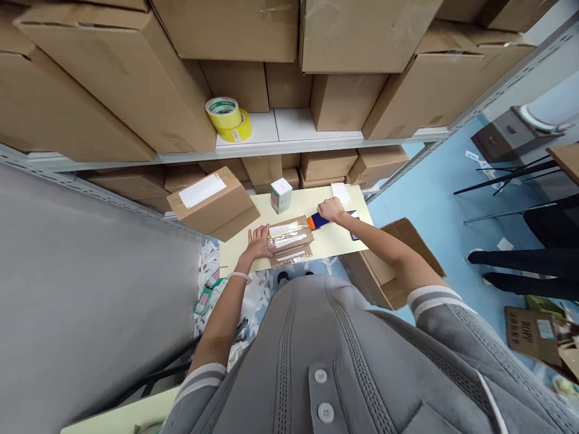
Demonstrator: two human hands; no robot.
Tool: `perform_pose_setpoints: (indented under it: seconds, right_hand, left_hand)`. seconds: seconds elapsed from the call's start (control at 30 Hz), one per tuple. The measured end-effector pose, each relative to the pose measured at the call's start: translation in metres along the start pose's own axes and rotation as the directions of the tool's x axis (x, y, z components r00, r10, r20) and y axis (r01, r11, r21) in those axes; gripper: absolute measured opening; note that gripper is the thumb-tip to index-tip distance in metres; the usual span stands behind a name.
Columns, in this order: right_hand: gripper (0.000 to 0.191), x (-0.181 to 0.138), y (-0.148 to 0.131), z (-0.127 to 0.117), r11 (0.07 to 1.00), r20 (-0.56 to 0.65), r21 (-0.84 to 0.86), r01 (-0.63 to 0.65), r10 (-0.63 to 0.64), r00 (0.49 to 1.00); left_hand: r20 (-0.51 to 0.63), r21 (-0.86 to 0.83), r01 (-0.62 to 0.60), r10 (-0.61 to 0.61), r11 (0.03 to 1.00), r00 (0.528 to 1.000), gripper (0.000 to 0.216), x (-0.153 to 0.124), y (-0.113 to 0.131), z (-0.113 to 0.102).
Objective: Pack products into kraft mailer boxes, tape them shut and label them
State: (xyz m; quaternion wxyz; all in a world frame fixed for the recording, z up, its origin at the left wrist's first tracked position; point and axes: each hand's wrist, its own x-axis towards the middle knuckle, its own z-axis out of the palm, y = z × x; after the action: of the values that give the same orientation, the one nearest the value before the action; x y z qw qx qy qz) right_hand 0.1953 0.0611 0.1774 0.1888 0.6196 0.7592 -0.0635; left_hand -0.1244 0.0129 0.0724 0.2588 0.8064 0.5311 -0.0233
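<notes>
A small brown cardboard box (289, 236) lies on the pale yellow table (330, 238), with clear tape across its top. My left hand (259, 241) rests flat against the box's left side, fingers spread. My right hand (331, 209) is closed on a blue and orange tape dispenser (316, 221) at the box's right end. A flat taped piece of cardboard (292, 258) lies just in front of the box.
A small white and green carton (281, 195), a larger labelled box (212, 204), a white paper (340, 193) and a dark phone (353, 224) share the table. Yellow tape rolls (228, 118) sit on the shelf above. An open carton (393, 265) stands on the floor; another person's legs (520, 265) at right.
</notes>
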Motion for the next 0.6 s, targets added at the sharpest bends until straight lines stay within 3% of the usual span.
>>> perform_pose_setpoints:
  seconds: [0.23, 0.43, 0.6]
  right_hand:
    - [0.039, 0.023, -0.002, -0.006, 1.000, 0.061, 0.027, 0.010, -0.012, 0.998]
    - [0.038, 0.039, -0.002, -0.003, 0.986, 0.129, 0.111, -0.122, 0.108, 0.986]
    - [0.038, 0.039, 0.014, 0.009, 0.942, 0.267, 0.197, -0.271, 0.215, 0.939]
  left_hand:
    - [0.094, 0.187, 0.132, -0.152, 0.973, 0.984, 0.136, 0.004, 0.019, 0.000]
    - [0.100, 0.199, 0.150, -0.172, 0.968, 0.980, 0.136, 0.003, 0.021, 0.000]
    - [0.067, 0.154, 0.143, -0.155, 0.978, 0.986, 0.136, 0.001, 0.019, 0.000]
